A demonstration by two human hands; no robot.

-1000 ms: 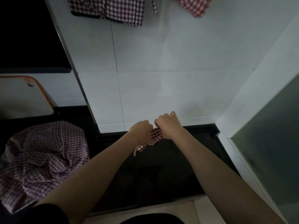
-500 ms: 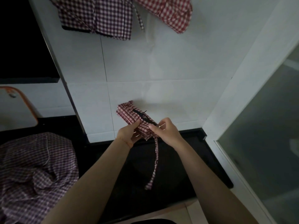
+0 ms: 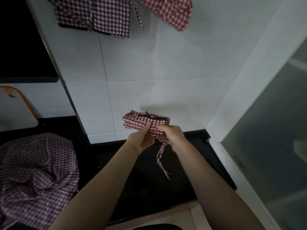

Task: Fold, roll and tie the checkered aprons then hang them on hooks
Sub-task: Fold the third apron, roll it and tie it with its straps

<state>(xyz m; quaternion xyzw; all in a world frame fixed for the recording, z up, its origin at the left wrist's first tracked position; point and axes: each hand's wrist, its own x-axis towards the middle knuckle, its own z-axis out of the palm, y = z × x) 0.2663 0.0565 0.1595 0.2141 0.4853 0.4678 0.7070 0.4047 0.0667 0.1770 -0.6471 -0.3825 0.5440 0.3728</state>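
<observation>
1. A crumpled purple checkered apron (image 3: 36, 178) lies on the dark surface (image 3: 149, 188) at far left.
2. A purple apron (image 3: 99, 15) hangs on the white wall, a red hanging apron (image 3: 171, 12) beside it.
3. The left hand (image 3: 141, 141) grips the rolled red apron (image 3: 144, 122), thumb on top, above the surface.
4. The right hand (image 3: 172, 136) has its fingers (image 3: 163, 128) pinching the roll; a strap (image 3: 162, 161) dangles below.
</observation>
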